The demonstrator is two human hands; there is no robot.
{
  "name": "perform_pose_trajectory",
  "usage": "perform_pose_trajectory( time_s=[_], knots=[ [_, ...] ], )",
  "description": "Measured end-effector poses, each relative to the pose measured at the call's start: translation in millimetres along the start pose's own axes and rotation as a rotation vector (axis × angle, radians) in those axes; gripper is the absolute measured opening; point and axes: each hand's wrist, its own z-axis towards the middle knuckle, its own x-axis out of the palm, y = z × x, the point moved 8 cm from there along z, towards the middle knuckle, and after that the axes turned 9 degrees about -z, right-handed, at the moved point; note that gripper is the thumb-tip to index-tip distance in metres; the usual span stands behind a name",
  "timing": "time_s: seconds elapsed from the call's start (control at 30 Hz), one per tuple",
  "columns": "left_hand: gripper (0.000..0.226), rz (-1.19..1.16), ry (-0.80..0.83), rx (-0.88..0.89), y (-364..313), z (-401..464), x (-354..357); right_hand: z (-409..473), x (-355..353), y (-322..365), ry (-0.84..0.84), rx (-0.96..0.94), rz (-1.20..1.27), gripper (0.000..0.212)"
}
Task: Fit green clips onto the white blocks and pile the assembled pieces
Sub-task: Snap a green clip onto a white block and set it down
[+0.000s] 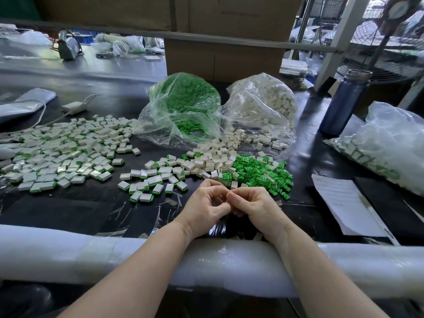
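Hidden: whatever sits between the two hands at lower centre of the frame is covered by the fingers; no part of it can be made out. The clear plastic bag of assembled pieces (376, 145) is cut off by the right edge.

Grip, left hand (204, 207): fingers curled inward, thumb and forefinger tips meeting those of the right hand (254, 207). Grip, right hand: fingers likewise curled and narrow, tips pressed against the left. Cannot tell whether either grip holds a piece. Both forearms lie over the white foam-wrapped rail (68, 251) along the near edge of the black surface (68, 210).

Task parts: loose green plastic clips (259, 173) heaped just above and right of the hands, touching a scatter of bare white plastic blocks (215, 159) at centre frame. Finished white blocks with green ends (59, 152) spread in a wide pile at left, with a smaller group just left of the hands. Clear bag of green clips (183, 104) and clear bag of white blocks (263, 104) stand side by side at upper centre. A dark blue metal bottle (341, 104) stands upright at upper right; a sheet of white paper (344, 203) lies at right.
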Motion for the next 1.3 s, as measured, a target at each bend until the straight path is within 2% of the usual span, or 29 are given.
perform_pose_trajectory(
  time_s=[0.33, 0.67, 0.83, 0.93, 1.07, 1.3],
  knots=[
    [0.012, 0.073, 0.073, 0.017, 0.7, 0.2, 8.3, 0.1, -4.1, -3.4, -0.033, 0.011, -0.021, 0.017],
    [0.014, 0.089, 0.083, 0.014, 1.2, 0.0, 9.6, -1.2, -5.8, -3.3, -0.065, 0.027, -0.008, 0.019],
    [0.013, 0.057, 0.031, 0.04, -1.3, 0.7, 3.8, -0.1, -1.7, 0.2, -0.052, 0.01, 0.073, 0.016],
    [0.005, 0.046, -0.026, 0.036, -0.4, 2.1, -2.2, 0.1, -7.9, -2.0, -0.14, 0.016, 0.078, 0.012],
    [0.006, 0.076, -0.058, 0.02, 2.9, 3.4, -4.9, -1.7, -18.4, -2.7, -0.234, 0.008, 0.037, 0.006],
    [0.012, 0.13, -0.036, 0.029, 1.9, 3.5, -3.3, -0.2, -18.0, -1.4, -0.233, -0.004, -0.082, 0.018]
  ],
)
